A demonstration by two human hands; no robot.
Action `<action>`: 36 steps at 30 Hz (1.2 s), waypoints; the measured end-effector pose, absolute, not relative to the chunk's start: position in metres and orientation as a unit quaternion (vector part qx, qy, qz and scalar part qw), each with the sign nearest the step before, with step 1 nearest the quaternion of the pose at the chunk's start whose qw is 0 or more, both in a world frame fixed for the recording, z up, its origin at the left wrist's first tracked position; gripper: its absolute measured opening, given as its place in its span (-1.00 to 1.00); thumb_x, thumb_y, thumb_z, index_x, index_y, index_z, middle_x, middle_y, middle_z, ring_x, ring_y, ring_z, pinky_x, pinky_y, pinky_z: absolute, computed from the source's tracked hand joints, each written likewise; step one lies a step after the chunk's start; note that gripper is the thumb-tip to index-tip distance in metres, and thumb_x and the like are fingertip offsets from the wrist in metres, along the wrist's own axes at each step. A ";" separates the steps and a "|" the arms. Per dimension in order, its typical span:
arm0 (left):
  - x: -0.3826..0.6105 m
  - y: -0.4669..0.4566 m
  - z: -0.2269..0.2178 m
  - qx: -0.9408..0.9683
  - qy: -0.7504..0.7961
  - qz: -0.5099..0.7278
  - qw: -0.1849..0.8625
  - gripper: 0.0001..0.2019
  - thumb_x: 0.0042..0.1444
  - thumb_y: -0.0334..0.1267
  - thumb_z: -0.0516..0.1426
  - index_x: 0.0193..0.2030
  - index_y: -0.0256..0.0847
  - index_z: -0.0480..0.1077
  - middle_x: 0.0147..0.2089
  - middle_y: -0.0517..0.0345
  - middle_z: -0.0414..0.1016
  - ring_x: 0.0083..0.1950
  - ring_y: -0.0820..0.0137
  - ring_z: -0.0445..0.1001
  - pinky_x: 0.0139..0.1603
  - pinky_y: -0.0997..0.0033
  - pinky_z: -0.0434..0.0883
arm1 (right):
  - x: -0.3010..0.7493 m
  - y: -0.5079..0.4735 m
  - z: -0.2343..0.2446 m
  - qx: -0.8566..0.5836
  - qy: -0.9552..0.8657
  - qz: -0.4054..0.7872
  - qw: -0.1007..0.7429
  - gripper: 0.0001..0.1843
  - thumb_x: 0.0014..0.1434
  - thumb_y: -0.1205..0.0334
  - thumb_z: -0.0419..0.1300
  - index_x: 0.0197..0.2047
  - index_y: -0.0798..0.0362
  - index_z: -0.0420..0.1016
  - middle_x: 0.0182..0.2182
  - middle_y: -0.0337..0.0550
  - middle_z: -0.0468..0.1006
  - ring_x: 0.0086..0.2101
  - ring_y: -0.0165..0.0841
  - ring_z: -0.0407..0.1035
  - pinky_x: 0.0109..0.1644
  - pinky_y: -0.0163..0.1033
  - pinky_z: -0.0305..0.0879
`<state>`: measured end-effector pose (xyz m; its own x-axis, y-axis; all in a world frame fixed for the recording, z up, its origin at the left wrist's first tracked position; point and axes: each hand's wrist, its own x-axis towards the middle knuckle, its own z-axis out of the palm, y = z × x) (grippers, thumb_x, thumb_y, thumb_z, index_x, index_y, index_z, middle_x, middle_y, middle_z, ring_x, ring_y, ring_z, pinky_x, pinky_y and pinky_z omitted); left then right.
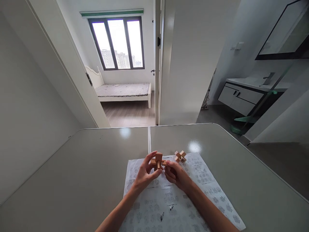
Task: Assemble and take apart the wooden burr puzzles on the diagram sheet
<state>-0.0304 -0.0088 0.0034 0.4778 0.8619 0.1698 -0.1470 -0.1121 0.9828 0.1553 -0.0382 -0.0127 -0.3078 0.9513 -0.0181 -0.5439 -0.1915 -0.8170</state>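
Observation:
A small wooden burr puzzle [158, 160] made of crossed light-brown bars is held above a printed instruction sheet [166, 206]. My left hand [145, 174] pinches its left side with thumb and fingers. My right hand [175, 174] grips its right end with curled fingers. A second, assembled wooden puzzle [180, 156] rests on the far edge of the sheet, just beyond my right hand.
The sheet lies on a grey folding table [72, 180] with a seam down its middle. Beyond the table's far edge an open doorway shows a bedroom with a bed [123, 91] and a window. A sink cabinet [241, 95] stands at the right.

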 end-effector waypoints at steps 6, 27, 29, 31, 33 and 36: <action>-0.032 -0.011 0.012 0.621 0.297 0.404 0.603 -0.35 0.18 -0.06 0.37 0.37 -0.07 0.34 0.03 0.01 0.67 0.04 0.15 0.66 0.19 0.12 0.53 | 0.154 -0.038 -0.012 -0.279 -0.362 0.720 0.523 -0.40 0.25 -0.14 0.29 -0.65 0.00 0.23 -0.78 -0.44 0.10 -0.73 -0.54 -0.03 -0.62 -0.33 -0.13; -0.033 -0.011 0.019 0.576 0.318 0.430 0.618 -0.69 0.18 0.00 0.35 -0.06 -0.15 0.63 0.58 -0.11 0.15 -0.41 0.46 0.62 -0.36 0.32 0.60 | 0.149 -0.035 -0.017 -0.296 -0.332 0.709 0.548 -0.46 0.26 -0.13 0.32 -0.56 0.02 0.29 -0.75 -0.44 0.17 -0.73 -0.53 0.06 -0.61 -0.35 -0.03; -0.034 -0.012 0.020 0.574 0.316 0.429 0.622 -0.68 0.20 0.03 0.34 -0.07 -0.16 0.64 0.58 -0.13 0.15 -0.41 0.45 0.62 -0.35 0.32 0.60 | 0.149 -0.035 -0.018 -0.298 -0.331 0.705 0.551 -0.46 0.25 -0.14 0.33 -0.56 0.02 0.29 -0.75 -0.43 0.18 -0.72 -0.53 0.07 -0.61 -0.35 -0.01; -0.034 -0.012 0.022 0.566 0.317 0.434 0.626 -0.66 0.22 0.05 0.32 -0.08 -0.18 0.65 0.57 -0.15 0.15 -0.38 0.42 0.63 -0.35 0.30 0.61 | 0.148 -0.035 -0.019 -0.300 -0.331 0.703 0.553 -0.46 0.25 -0.14 0.33 -0.56 0.03 0.30 -0.75 -0.42 0.19 -0.72 -0.52 0.08 -0.61 -0.35 0.00; -0.035 -0.012 0.021 0.558 0.319 0.440 0.627 -0.65 0.23 0.06 0.30 -0.08 -0.19 0.65 0.58 -0.17 0.14 -0.35 0.38 0.65 -0.35 0.30 0.62 | 0.147 -0.036 -0.018 -0.303 -0.329 0.702 0.555 -0.46 0.25 -0.14 0.33 -0.56 0.03 0.31 -0.75 -0.43 0.19 -0.72 -0.53 0.08 -0.61 -0.35 0.01; -0.036 -0.011 0.020 0.563 0.318 0.441 0.623 -0.66 0.23 0.05 0.31 -0.06 -0.18 0.65 0.59 -0.16 0.10 -0.33 0.38 0.66 -0.35 0.30 0.62 | 0.146 -0.036 -0.018 -0.308 -0.321 0.697 0.562 -0.46 0.25 -0.15 0.34 -0.56 0.03 0.31 -0.74 -0.43 0.18 -0.72 -0.53 0.07 -0.62 -0.35 -0.01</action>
